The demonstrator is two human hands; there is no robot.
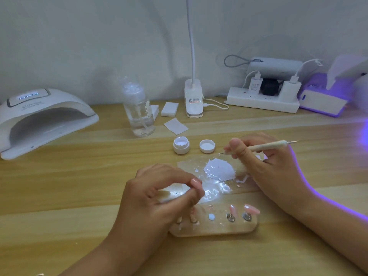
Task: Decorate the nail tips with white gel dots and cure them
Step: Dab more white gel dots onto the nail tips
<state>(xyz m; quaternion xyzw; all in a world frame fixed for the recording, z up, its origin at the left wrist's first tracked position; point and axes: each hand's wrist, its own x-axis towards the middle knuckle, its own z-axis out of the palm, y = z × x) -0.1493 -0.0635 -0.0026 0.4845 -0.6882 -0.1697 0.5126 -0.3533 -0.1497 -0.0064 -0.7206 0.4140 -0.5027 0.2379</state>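
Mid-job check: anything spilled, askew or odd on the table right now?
White gel is smeared wide across the clear film, with flecks past its right edge on the table. The gel pot stands open, lid beside it. The holder's middle spot shows only a white blob, nothing mounted.

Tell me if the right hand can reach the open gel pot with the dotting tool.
Probably yes. The right hand holds the dotting tool, tip pointing toward the gel pot, which stands open; only its low lid lies between, easily passed over.
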